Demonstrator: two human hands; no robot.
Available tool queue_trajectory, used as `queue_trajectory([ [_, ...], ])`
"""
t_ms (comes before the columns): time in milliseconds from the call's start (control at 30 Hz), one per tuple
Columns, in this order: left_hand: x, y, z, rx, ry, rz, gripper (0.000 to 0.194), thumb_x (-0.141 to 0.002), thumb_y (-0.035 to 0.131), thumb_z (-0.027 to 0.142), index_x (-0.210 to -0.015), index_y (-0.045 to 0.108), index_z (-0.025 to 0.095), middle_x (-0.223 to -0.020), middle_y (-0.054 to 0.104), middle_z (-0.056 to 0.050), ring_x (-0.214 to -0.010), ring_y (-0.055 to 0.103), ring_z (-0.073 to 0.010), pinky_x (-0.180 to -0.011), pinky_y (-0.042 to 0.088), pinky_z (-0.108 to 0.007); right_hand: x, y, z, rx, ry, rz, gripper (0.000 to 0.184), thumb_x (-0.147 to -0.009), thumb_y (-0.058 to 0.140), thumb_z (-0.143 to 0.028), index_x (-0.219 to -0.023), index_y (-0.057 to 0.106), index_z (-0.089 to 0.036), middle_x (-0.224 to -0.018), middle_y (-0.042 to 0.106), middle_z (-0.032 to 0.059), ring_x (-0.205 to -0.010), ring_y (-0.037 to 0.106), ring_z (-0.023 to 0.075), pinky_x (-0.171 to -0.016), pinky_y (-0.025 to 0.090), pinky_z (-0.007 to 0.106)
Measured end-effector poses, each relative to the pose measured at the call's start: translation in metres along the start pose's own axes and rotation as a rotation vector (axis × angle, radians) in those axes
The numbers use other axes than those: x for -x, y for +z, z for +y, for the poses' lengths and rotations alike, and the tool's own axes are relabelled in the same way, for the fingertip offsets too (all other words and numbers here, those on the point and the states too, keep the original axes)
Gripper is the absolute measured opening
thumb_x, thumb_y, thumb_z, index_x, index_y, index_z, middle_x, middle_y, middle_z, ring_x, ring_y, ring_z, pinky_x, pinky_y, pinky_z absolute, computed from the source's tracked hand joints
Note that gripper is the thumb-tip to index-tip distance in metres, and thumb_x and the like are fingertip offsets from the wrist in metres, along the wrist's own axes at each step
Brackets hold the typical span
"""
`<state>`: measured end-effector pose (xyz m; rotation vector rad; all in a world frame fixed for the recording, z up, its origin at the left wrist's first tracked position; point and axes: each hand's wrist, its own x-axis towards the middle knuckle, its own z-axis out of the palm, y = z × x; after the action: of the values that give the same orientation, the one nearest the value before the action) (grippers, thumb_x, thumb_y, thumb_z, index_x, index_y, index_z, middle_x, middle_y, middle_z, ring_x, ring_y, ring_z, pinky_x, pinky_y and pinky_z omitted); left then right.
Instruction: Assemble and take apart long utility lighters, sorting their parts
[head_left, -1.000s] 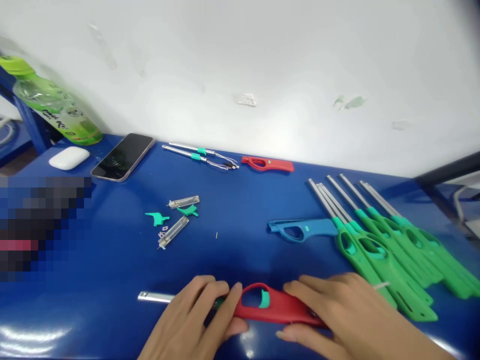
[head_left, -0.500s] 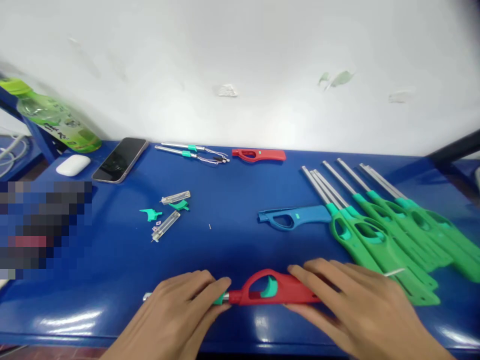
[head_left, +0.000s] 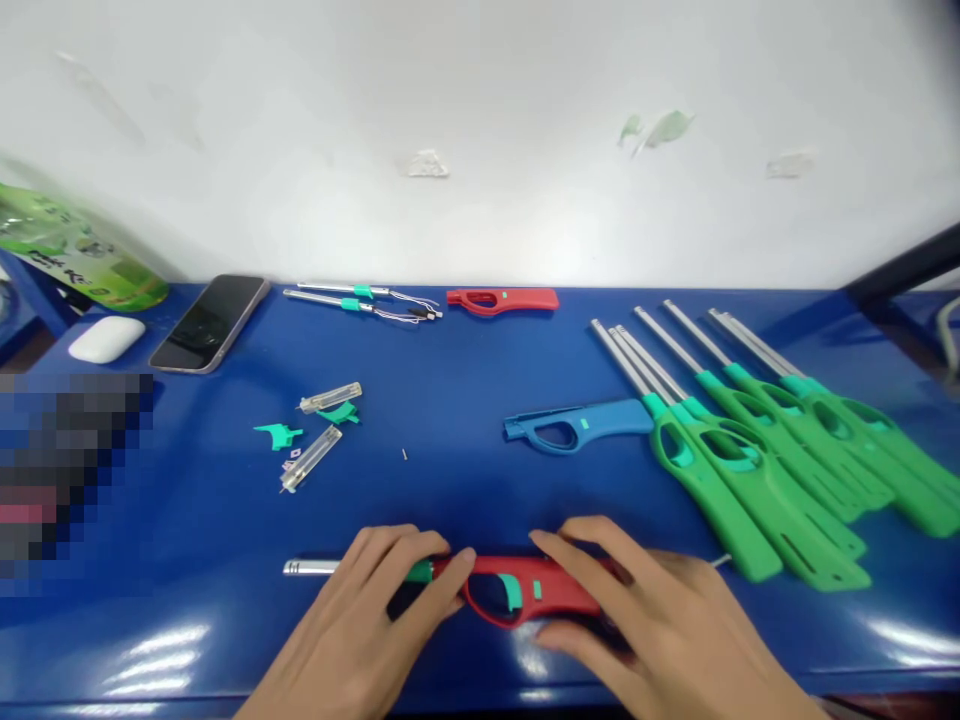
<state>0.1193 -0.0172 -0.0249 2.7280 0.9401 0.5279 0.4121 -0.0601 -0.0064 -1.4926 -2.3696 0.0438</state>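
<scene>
Here, a red lighter (head_left: 551,588) lies crosswise near the front edge of the blue table (head_left: 457,390), between the person's two hands. The left hand (head_left: 360,615) pinches its front end, where the green collar (head_left: 420,572) meets the red plastic; the metal tube (head_left: 311,567) pokes out beyond that hand. The right hand (head_left: 664,615) arches over the rear of the handle, fingers across it and thumb on the near side; whether it truly squeezes, I cannot tell. A thin pale stick (head_left: 721,561) shows past the back of that hand, its other end hidden.

The step in hand looks like settling the handle and tube together as one piece. The green trigger (head_left: 513,592) sits in the finger loop, but the right hand covers much of the rear, so how well the handle is closed there is unclear.

The next move seems to call for the left hand to keep the tube straight in the front end while even pressure goes along the handle. The blue shell (head_left: 607,425) and the green lighters (head_left: 772,470) lie apart from it, farther back and to the right.
</scene>
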Motion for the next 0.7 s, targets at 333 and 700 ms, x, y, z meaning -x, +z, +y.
queue_trajectory([
  [333, 0.004, 0.009, -0.005, 0.127, -0.05, 0.057, 0.054, -0.107, 0.05, 0.003, -0.157, 0.053, 0.022, -0.127, 0.065, -0.011, -0.118, 0.061, -0.0208, -0.1, 0.06, -0.033, -0.01, 0.016, -0.021, -0.074, -0.019, 0.054, 0.042, -0.116, 0.038, -0.045, -0.124, 0.07, -0.018, -0.106, 0.078, 0.0035, -0.066, 0.075, 0.0157, -0.058, 0.054, 0.033],
  [700, -0.01, 0.003, 0.004, 0.115, -0.057, 0.026, 0.034, -0.113, 0.043, 0.01, -0.139, 0.063, 0.014, -0.115, 0.065, -0.01, -0.102, 0.058, -0.0207, -0.089, 0.059, -0.034, -0.008, 0.015, -0.027, -0.046, -0.002, 0.104, 0.041, -0.116, 0.039, -0.039, -0.123, 0.071, -0.015, -0.107, 0.079, 0.0084, -0.068, 0.075, 0.0179, -0.06, 0.058, 0.034],
])
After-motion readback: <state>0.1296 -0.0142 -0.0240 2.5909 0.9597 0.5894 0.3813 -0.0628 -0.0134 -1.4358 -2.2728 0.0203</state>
